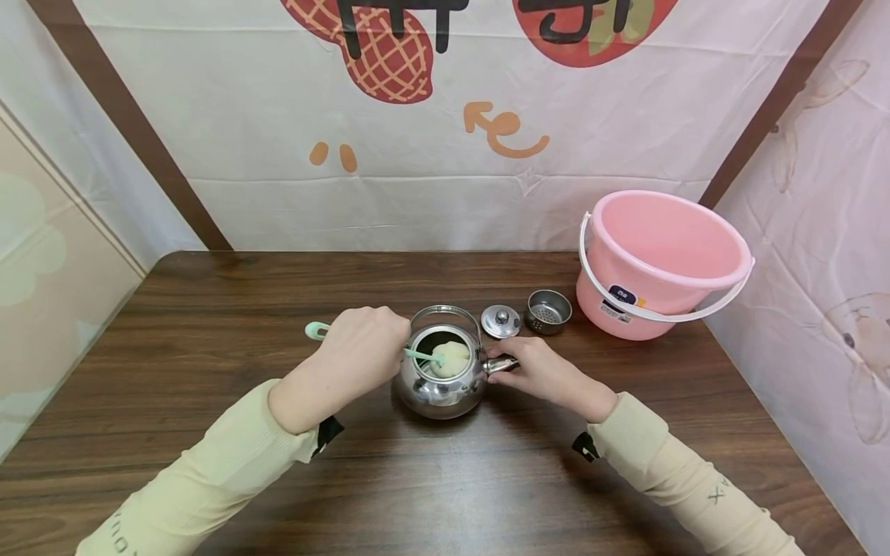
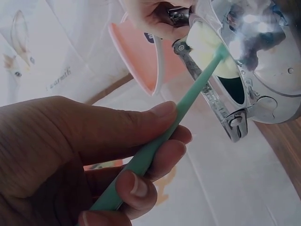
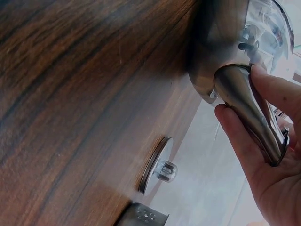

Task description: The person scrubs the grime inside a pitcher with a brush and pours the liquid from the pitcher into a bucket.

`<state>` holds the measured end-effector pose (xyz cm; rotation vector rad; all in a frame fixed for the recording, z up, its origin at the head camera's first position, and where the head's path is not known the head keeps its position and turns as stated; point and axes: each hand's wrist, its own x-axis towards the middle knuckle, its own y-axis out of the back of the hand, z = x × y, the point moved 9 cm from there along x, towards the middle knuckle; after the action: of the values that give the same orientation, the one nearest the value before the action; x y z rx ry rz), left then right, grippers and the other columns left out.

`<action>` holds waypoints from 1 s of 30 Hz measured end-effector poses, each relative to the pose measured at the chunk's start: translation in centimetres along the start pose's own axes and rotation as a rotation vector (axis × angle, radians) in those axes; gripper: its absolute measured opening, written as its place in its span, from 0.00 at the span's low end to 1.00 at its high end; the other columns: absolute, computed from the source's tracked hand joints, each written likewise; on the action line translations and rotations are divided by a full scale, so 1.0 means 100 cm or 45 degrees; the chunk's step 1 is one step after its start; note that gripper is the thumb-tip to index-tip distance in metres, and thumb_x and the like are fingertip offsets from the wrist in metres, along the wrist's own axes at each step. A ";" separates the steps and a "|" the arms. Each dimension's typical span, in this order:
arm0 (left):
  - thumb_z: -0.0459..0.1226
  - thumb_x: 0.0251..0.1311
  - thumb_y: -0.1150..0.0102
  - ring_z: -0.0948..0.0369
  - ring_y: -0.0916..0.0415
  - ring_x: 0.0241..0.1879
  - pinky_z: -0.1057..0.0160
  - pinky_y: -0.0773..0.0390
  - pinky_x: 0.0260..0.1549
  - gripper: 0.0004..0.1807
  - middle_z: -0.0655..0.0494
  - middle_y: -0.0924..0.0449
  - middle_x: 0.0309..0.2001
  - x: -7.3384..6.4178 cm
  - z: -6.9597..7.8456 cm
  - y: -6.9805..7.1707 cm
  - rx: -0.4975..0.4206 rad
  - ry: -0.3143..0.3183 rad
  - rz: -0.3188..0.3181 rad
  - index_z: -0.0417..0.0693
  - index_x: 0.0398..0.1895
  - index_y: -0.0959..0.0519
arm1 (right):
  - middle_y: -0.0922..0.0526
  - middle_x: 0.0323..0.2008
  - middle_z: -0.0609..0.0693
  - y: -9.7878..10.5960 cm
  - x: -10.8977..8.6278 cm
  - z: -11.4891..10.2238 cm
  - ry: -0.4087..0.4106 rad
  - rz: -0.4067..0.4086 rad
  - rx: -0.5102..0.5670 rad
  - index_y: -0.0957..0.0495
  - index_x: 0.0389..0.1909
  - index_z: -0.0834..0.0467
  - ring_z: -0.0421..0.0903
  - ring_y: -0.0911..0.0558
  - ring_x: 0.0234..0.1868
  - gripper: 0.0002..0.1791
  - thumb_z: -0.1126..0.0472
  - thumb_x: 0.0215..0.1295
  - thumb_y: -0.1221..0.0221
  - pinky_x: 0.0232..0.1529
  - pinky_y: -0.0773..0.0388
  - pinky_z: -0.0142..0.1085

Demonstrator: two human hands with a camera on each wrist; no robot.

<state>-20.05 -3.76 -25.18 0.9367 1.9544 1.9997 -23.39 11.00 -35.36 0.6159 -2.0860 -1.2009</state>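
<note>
A shiny steel kettle [image 1: 439, 401] stands upright on the table with its lid off and its hoop handle [image 1: 445, 309] raised. My left hand [image 1: 365, 347] grips the green handle [image 2: 150, 150] of a sponge brush, thumb on one side and fingers curled round the other. The brush's pale yellow sponge head [image 1: 452, 359] sits in the kettle's mouth, its lower part hidden inside. On the other side, my right hand [image 1: 538, 372] holds the kettle's spout [image 3: 247, 108] between thumb and fingers.
Behind the right hand lie the round kettle lid [image 1: 501, 320], knob up, and a small perforated steel strainer [image 1: 548, 311]. A pink bucket [image 1: 626, 270] with a white handle stands at the back right. A printed cloth [image 1: 431, 208] hangs behind the wooden table [image 1: 278, 293].
</note>
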 end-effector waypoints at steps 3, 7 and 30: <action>0.24 0.34 0.46 0.63 0.51 0.12 0.65 0.48 0.07 0.18 0.61 0.46 0.09 0.002 -0.001 -0.002 -0.012 0.009 -0.011 0.51 0.04 0.41 | 0.18 0.35 0.50 0.000 0.000 -0.001 0.016 0.004 -0.004 0.22 0.37 0.61 0.43 0.20 0.37 0.15 0.58 0.51 0.34 0.41 0.25 0.34; 0.24 0.35 0.45 0.63 0.50 0.12 0.65 0.48 0.07 0.18 0.61 0.46 0.09 0.004 -0.003 -0.004 -0.029 0.024 -0.026 0.51 0.04 0.40 | 0.18 0.35 0.50 0.000 0.001 -0.001 0.034 0.006 -0.006 0.22 0.37 0.62 0.43 0.20 0.37 0.14 0.58 0.51 0.34 0.41 0.25 0.34; 0.28 0.35 0.41 0.58 0.39 0.10 0.59 0.39 0.06 0.17 0.57 0.37 0.09 0.005 -0.016 -0.008 0.019 0.111 -0.039 0.50 0.05 0.37 | 0.18 0.34 0.50 0.001 0.002 -0.003 0.053 0.016 -0.016 0.22 0.36 0.62 0.43 0.20 0.36 0.14 0.59 0.50 0.33 0.40 0.24 0.34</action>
<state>-21.59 -4.70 -25.67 0.8306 2.0184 2.0447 -23.26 10.72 -35.13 0.6163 -2.0437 -1.1838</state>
